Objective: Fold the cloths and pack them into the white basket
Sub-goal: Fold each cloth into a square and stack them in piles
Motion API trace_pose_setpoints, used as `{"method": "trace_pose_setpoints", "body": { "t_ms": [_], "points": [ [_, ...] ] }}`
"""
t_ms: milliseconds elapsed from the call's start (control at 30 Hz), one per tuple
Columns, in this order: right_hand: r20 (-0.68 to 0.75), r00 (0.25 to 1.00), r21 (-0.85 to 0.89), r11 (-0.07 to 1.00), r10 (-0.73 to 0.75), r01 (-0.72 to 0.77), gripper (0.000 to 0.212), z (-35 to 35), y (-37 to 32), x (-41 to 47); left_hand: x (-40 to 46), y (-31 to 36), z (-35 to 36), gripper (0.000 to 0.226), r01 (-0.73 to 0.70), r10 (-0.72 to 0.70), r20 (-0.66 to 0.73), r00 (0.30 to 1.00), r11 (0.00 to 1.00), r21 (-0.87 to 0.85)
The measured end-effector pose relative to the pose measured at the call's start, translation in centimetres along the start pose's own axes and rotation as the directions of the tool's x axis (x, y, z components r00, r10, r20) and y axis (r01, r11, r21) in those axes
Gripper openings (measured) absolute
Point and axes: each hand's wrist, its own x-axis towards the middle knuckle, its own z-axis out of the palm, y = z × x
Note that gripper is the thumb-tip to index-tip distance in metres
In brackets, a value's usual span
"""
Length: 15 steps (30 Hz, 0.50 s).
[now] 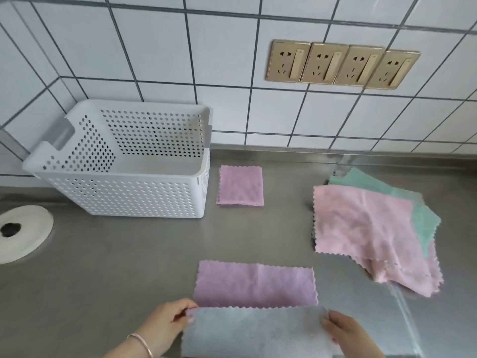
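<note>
Two hands are on one cloth, so I read this as the first fold of the second piece. My left hand (pixel 165 325) pinches the near left corner of the purple cloth (pixel 255 282), thumb and fingertips curled on the edge, and my right hand (pixel 346 332) pinches the near right corner the same way. Between the fingers the near half is lifted and turned over, showing its grey-blue underside; beyond the fingertips the far half lies flat on the steel counter (pixel 129 267), purple side up.

Well beyond my left fingers stands the white basket (pixel 124 197), against the tiled wall, and I can see nothing in it. Just to the right of the basket, straight ahead of my fingers, lies a folded purple cloth (pixel 240 186), a small square, not yet packed. Ahead of my right fingers and out to the right sits the unfolded pile (pixel 361 223), pink on top with green showing beneath.

I judge the task early: one cloth folded, one in hand, several waiting. The next move calls for carrying both pinched corners forward together until the near edge meets the far edge, keeping the zigzag hems level, then pressing the crease flat before folding across.
</note>
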Motion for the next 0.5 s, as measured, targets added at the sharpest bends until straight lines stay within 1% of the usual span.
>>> {"method": "trace_pose_setpoints", "body": {
  "t_ms": [100,167,200,300,400,500],
  "points": [
    [-0.103,0.994,0.053,0.998,0.021,-0.016,0.02,0.4,0.0,1.7,2.1,0.6,0.0,0.038,-0.001,0.001,-0.103,0.995,1.0,0.001],
    [-0.149,0.987,0.135,0.99,0.066,-0.045,0.02,0.7,0.0,3.0,3.7,1.0,0.1,0.035,0.023,-0.026,-0.172,0.985,1.0,-0.015],
    [-0.163,0.983,0.139,0.989,0.078,-0.055,0.02,0.9,-0.1,3.5,4.4,1.2,0.2,0.036,0.044,-0.046,-0.197,0.979,0.999,-0.015],
    [-0.225,0.971,0.077,0.995,0.082,-0.066,0.022,1.5,-0.9,4.4,6.4,1.6,0.7,0.026,0.11,-0.106,-0.224,0.969,0.994,0.005],
    [-0.28,0.956,0.016,0.997,0.082,-0.08,0.03,1.6,-1.8,4.7,8.0,1.4,1.2,0.014,0.175,-0.164,-0.245,0.956,0.984,0.021],
    [-0.317,0.947,-0.023,0.998,0.052,-0.063,0.036,1.7,-2.3,4.9,9.1,1.0,1.3,0.012,0.21,-0.192,-0.267,0.944,0.977,0.04]
  ]
}}
